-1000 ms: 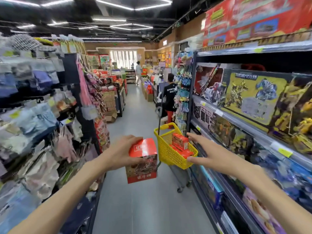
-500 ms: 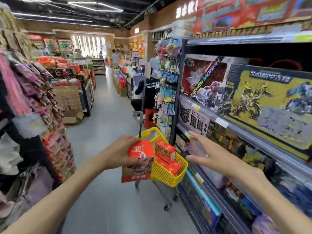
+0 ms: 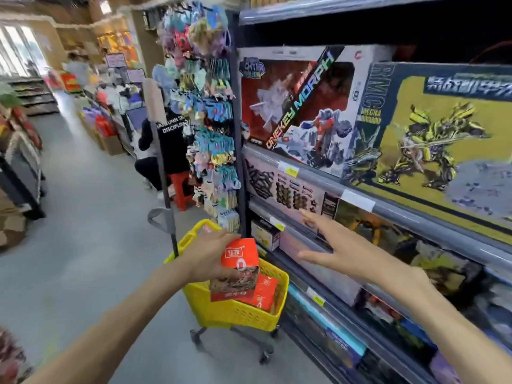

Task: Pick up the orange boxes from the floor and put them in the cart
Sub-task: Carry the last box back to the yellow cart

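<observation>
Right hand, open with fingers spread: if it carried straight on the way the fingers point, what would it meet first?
Probably the boxed toys on the lower grey shelf: the right hand points up-left at them, empty. Depth is unclear, so the gap cannot be judged.

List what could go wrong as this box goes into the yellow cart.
1. The left hand holds the orange box over the yellow cart rim; released early, it may tip outside.
2. Boxes in the cart already lie slanted, so it may land unevenly.
3. The right hand is open near the shelf, and the wheeled cart could roll.
</observation>
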Tool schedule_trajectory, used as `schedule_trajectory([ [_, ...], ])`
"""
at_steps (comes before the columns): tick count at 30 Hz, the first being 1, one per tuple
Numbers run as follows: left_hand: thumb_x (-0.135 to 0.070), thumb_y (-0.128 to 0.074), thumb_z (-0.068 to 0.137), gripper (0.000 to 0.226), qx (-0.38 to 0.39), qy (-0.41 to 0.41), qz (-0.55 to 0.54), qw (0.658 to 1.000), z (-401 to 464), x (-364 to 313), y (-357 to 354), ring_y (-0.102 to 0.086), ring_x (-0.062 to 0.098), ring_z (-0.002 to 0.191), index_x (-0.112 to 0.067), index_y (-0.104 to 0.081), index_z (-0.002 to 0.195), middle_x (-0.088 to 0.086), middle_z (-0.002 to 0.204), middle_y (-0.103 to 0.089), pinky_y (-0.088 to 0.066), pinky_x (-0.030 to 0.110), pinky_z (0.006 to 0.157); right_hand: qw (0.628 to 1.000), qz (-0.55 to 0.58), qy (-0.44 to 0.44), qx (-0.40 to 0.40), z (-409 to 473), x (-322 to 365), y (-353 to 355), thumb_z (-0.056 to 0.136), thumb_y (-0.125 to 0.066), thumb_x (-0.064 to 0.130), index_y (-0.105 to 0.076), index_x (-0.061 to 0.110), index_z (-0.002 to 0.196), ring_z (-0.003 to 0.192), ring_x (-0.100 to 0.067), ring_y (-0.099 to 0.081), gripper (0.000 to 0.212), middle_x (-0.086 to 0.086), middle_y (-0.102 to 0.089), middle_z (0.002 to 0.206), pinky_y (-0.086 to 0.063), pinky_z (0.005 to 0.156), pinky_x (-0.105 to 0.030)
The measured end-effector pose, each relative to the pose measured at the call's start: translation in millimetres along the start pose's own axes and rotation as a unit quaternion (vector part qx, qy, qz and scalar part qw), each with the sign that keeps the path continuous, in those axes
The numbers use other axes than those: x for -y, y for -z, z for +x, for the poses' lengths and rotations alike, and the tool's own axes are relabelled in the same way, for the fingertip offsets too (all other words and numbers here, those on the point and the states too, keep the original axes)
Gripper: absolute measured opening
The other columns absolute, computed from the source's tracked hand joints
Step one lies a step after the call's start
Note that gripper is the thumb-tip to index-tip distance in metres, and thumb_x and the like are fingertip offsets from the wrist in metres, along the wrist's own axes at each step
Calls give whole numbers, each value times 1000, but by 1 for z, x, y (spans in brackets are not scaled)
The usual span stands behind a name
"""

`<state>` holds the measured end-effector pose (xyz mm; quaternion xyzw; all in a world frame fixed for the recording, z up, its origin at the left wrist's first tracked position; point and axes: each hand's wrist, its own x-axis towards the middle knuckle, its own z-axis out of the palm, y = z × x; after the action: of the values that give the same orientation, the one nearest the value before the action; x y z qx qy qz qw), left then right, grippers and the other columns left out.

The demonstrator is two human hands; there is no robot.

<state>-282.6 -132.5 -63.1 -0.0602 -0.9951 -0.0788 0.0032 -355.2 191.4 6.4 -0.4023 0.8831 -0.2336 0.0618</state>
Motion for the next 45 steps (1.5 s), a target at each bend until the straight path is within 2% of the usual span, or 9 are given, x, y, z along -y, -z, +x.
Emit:
schedule_trajectory([
  [3, -85, -57, 64, 106, 28, -28, 25, 999, 67, 35, -30, -48, 23, 122, -27, -30, 148, -1, 135, -50, -41, 43, 102, 1000, 16, -17, -15, 47, -28, -20, 84, -57, 70, -6, 41, 155, 137, 14, -12, 92, 24, -14, 158, -11, 106, -6],
  [8, -68, -72, 71, 104, 65, -63, 8, 996, 159, 74, -75, -45, 24, 121, -23, -22, 151, 0, 136, -43, -39, 40, 101, 997, 39, -69, -15, 127, -75, -60, 83, -52, 76, -4, 45, 153, 144, 1, -21, 91, 21, -18, 160, -26, 114, -25],
  [17, -69, -65, 68, 99, 124, -124, -29, 984, 273, 119, -188, -40, 26, 126, -17, -32, 146, 2, 139, -38, -35, 42, 102, 984, 26, -177, 8, 206, -152, -129, 83, -49, 75, -5, 43, 153, 144, -7, -26, 88, 14, -23, 159, -28, 114, -28],
  [21, -86, -42, 58, 109, 151, -126, -47, 979, 314, 127, -255, -39, 23, 126, -20, -33, 144, -1, 135, -41, -33, 43, 107, 977, 18, -213, 6, 219, -187, -166, 85, -48, 73, -6, 42, 154, 143, -1, -21, 87, 19, -22, 157, -23, 118, -25],
  [26, -57, -76, 73, 90, 182, -147, -32, 972, 347, 140, -339, -39, 26, 127, -17, -33, 142, 1, 135, -39, -33, 42, 109, 961, 56, -272, 18, 214, -223, -226, 80, -43, 79, -7, 46, 152, 130, 18, -11, 87, 35, -13, 146, -17, 111, -13],
  [33, -56, -74, 77, 90, 208, -164, -15, 964, 364, 145, -399, -35, 27, 133, -16, -31, 145, 3, 140, -36, -31, 44, 111, 940, 91, -327, 39, 180, -236, -289, 78, -33, 88, -4, 56, 148, 136, 20, -12, 82, 45, -10, 146, -21, 114, -16],
  [37, -48, -82, 73, 93, 202, -155, -24, 967, 363, 158, -427, -40, 25, 128, -18, -31, 144, 2, 135, -39, -36, 40, 110, 935, 80, -341, 59, 174, -237, -301, 83, -41, 76, -1, 56, 148, 124, 35, 7, 80, 48, 2, 142, 1, 103, 2],
  [41, -46, -84, 72, 98, 186, -152, -42, 970, 360, 169, -435, -39, 23, 128, -19, -26, 146, 1, 136, -38, -35, 40, 112, 928, 93, -354, 67, 173, -238, -313, 82, -37, 80, 0, 57, 147, 128, 31, 3, 79, 50, 1, 142, -8, 111, -9],
  [45, -43, -85, 71, 102, 182, -157, -26, 970, 354, 170, -438, -37, 23, 132, -20, -22, 147, 2, 138, -35, -31, 39, 115, 928, 93, -354, 72, 174, -232, -315, 80, -36, 82, 4, 61, 144, 129, 30, 3, 79, 52, 6, 139, -8, 111, -9],
])
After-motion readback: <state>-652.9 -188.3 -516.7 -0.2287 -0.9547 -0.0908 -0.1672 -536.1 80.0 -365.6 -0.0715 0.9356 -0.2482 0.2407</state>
